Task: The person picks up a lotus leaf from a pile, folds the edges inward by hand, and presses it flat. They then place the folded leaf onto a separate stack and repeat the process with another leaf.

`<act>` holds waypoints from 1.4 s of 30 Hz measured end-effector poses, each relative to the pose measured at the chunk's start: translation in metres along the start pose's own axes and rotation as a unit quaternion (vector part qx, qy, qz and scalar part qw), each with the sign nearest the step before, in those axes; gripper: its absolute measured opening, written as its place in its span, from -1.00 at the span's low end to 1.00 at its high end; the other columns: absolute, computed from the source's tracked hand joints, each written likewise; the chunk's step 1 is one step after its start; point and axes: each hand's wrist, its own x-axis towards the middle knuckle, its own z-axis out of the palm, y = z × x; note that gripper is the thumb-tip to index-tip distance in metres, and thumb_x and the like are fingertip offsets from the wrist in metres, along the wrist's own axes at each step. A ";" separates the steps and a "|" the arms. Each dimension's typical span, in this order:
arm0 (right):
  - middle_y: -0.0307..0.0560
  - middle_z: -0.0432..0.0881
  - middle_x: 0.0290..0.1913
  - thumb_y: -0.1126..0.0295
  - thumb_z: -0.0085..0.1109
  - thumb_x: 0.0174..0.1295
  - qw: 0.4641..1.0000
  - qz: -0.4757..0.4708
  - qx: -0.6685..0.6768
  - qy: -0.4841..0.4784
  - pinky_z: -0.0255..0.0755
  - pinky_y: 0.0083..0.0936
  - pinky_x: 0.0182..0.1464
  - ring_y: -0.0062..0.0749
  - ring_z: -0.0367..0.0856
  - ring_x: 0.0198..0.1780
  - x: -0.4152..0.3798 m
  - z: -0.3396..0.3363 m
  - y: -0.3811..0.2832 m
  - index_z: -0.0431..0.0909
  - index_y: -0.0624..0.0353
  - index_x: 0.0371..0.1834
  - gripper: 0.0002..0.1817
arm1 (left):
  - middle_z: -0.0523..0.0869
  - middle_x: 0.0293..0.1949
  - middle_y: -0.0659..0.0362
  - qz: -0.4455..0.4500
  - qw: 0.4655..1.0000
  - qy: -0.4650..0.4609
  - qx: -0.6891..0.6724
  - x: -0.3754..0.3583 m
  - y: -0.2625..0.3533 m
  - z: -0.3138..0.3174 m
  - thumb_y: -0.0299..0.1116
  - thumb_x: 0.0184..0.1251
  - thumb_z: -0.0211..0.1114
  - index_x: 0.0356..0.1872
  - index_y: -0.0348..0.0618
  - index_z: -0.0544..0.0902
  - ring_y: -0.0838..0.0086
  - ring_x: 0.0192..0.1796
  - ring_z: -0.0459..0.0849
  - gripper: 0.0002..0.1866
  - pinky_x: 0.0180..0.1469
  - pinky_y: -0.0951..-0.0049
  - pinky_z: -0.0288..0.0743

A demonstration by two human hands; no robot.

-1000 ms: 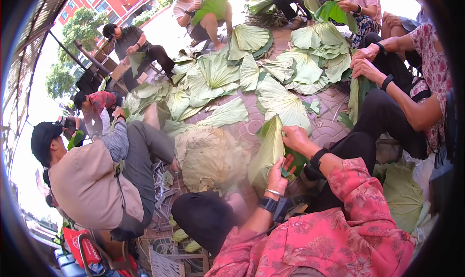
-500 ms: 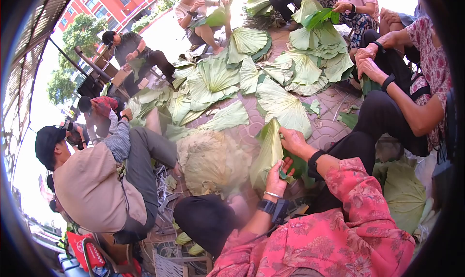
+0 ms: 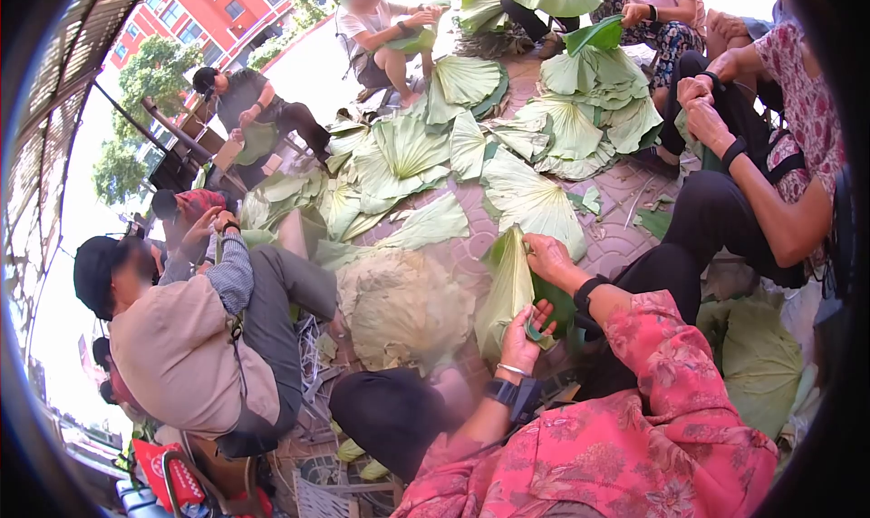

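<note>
A large, pale green lotus leaf (image 3: 504, 291) stands folded in front of my knees, its darker side showing at the right. My right hand (image 3: 549, 261) pinches the leaf near its upper tip, fingers closed. Lower down, my left hand (image 3: 521, 344) grips the near edge of the same leaf, palm turned up and fingers curled, with a small green bit showing at them. Part of the leaf's far side is hidden behind my hands. Beyond it, an opened lotus leaf (image 3: 535, 196) lies on the paving.
A dry, yellowish leaf pile (image 3: 403, 305) lies left of my leaf. Stacked lotus leaves (image 3: 399, 160) spread across the middle, with another stack (image 3: 589, 92) behind. A seated person (image 3: 195, 346) is close at left; another person's hands (image 3: 707, 124) work at right. Leaves (image 3: 761, 364) lie at my right.
My left hand has turned slightly and its fingers have shifted on the leaf edge. My right hand stays nearly in place. The person at left has raised a hand.
</note>
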 end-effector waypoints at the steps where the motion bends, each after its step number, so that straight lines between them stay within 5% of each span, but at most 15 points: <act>1: 0.12 0.57 -0.33 0.49 0.02 -0.06 1.000 0.003 -0.003 0.003 0.41 -0.10 -0.25 0.11 0.54 -0.27 0.001 0.003 0.003 0.46 0.16 -0.28 -0.78 | 0.62 -0.11 0.13 0.000 1.000 -0.001 0.002 -0.001 0.001 0.001 -0.32 0.28 0.11 -0.30 -0.10 0.48 0.38 0.00 0.58 -0.90 -0.04 0.16 0.43; 9: 0.10 0.57 -0.37 0.51 -0.05 -0.03 0.998 -0.013 -0.036 0.051 0.40 -0.09 -0.27 0.11 0.53 -0.29 0.001 0.002 -0.003 0.48 0.14 -0.32 -0.82 | 0.62 -0.10 0.15 -0.012 1.000 -0.003 -0.002 -0.003 0.002 0.001 -0.32 0.29 0.10 -0.29 -0.10 0.48 0.38 0.00 0.57 -0.89 -0.04 0.17 0.44; 18: 0.10 0.57 -0.32 0.48 -0.04 -0.02 0.999 0.025 0.013 -0.030 0.41 -0.12 -0.20 0.07 0.54 -0.23 0.008 0.003 0.007 0.48 0.15 -0.31 -0.81 | 0.61 -0.09 0.08 -0.012 1.000 0.010 -0.001 -0.004 0.001 0.002 -0.33 0.30 0.07 -0.32 -0.14 0.48 0.31 0.03 0.56 -0.89 -0.03 0.08 0.44; 21: 0.14 0.58 -0.28 0.49 -0.05 -0.02 1.000 0.001 -0.008 0.014 0.41 -0.16 -0.16 0.05 0.54 -0.20 0.008 0.002 -0.002 0.54 0.12 -0.26 -0.76 | 0.61 -0.09 0.08 -0.025 1.000 0.016 0.007 -0.008 0.000 0.004 -0.33 0.29 0.07 -0.33 -0.14 0.48 0.31 0.02 0.56 -0.89 -0.04 0.09 0.45; 30: 0.11 0.57 -0.18 0.50 -0.09 0.01 0.996 0.055 0.010 -0.073 0.40 -0.16 -0.13 0.06 0.52 -0.14 0.017 0.002 0.020 0.39 0.14 -0.08 -0.66 | 0.59 -0.06 0.09 -0.033 0.999 -0.007 0.007 -0.011 0.001 0.005 -0.34 0.31 0.05 -0.25 -0.15 0.47 0.31 0.07 0.53 -0.88 -0.01 0.10 0.43; 33: 0.16 0.58 -0.23 0.50 -0.08 0.01 1.000 -0.001 -0.011 0.013 0.40 -0.16 -0.13 0.10 0.52 -0.16 0.013 0.005 0.008 0.44 0.13 -0.11 -0.68 | 0.59 -0.05 0.10 -0.044 0.999 0.003 0.019 -0.013 -0.001 0.004 -0.34 0.32 0.04 -0.17 -0.17 0.46 0.31 0.07 0.53 -0.83 0.00 0.11 0.43; 42: 0.25 0.57 -0.27 0.54 -0.07 -0.01 0.988 0.043 0.147 0.002 0.39 -0.21 -0.15 0.15 0.51 -0.15 0.030 0.031 0.038 0.44 0.22 -0.18 -0.73 | 0.59 -0.05 0.07 -0.029 0.999 -0.024 0.029 -0.018 0.013 0.005 -0.31 0.34 0.03 -0.14 -0.21 0.45 0.29 0.06 0.54 -0.79 0.00 0.15 0.44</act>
